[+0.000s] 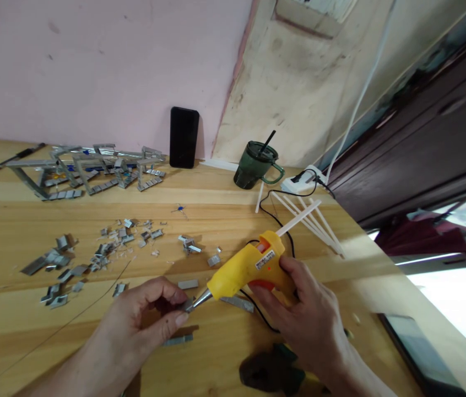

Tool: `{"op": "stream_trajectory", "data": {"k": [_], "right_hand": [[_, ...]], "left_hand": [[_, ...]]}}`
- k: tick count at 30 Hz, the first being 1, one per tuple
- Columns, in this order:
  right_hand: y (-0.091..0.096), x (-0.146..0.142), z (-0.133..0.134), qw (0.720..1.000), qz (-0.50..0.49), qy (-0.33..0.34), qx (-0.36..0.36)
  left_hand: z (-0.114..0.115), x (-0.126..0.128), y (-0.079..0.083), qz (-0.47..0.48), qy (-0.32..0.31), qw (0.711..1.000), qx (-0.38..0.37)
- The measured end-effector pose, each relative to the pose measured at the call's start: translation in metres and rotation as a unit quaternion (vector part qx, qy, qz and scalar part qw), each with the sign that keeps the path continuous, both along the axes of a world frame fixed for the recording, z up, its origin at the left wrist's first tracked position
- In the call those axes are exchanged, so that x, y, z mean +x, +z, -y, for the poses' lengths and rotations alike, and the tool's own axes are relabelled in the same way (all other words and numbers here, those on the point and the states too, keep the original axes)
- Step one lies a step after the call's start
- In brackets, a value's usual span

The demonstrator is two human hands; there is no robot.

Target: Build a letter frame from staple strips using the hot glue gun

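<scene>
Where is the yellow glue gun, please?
The yellow plastic glue gun is right of centre in the head view, in the right hand, near the left hand.

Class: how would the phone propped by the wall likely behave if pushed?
The phone probably tips or slides easily, since it stands upright on a narrow end against the wall. Its flat slab shape suggests stiffness; its smooth dark face may be slippery.

The pale wooden table [10,231] looks smooth and streaky-grained. The yellow pistol-shaped plastic glue gun [233,273] has a soft sheen, its silver metal nozzle [203,298] a bright one. Near the table's back edge, the dark green handled mug [247,165] is glossy, the black rectangular phone [184,138] smooth.
</scene>
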State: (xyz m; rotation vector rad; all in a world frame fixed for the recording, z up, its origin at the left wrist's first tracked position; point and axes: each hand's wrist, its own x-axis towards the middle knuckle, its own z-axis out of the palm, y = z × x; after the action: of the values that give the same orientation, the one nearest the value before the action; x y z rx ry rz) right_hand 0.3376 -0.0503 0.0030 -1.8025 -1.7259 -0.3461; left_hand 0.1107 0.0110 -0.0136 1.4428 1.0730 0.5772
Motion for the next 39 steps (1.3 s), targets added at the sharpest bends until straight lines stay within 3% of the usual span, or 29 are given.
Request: {"op": "stream_trajectory", "data": {"k": [32, 39], "right_hand": [[-0.0026, 0.0019, 0.0007, 1.000, -0.014, 0.002, -0.013], [-0.0035, 0.0001, 0.0019, 0.999, -0.044, 0.003, -0.011]], "left_hand": [[0.0001, 0.0022, 0.0030, -0.005, 0.003, 1.000, 0.028], [0.0014, 0.0022, 0.0055, -0.034, 0.039, 0.998, 0.035]]}}
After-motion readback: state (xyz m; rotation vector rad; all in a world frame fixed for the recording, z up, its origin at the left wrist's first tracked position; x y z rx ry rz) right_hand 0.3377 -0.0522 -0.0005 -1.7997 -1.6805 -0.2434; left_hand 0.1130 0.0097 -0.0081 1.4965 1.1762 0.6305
